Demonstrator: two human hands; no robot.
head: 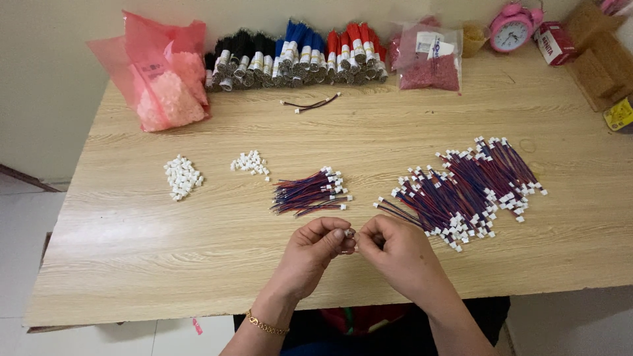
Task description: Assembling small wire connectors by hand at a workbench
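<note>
Meanwhile both hands, left [315,245] and right [390,245], pinch one small white connector [350,233]; pink bags [161,72] sit far left.

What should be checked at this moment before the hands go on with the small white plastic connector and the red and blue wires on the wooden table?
1. Both hands meet over the table's front edge: ok; left hand and right hand touch at the fingertips.
2. Small white piece pinched between them: ok, but what kind of piece it is cannot tell.
3. Wire seated in it: cannot tell, fingers cover it.
4. Small bundle of red and blue wires near the hands: ok, just beyond them.
5. Loose white plastic connectors available: ok, two heaps to the left.
6. Large pile of red and blue wires with white ends kept apart: ok, to the right.
</note>
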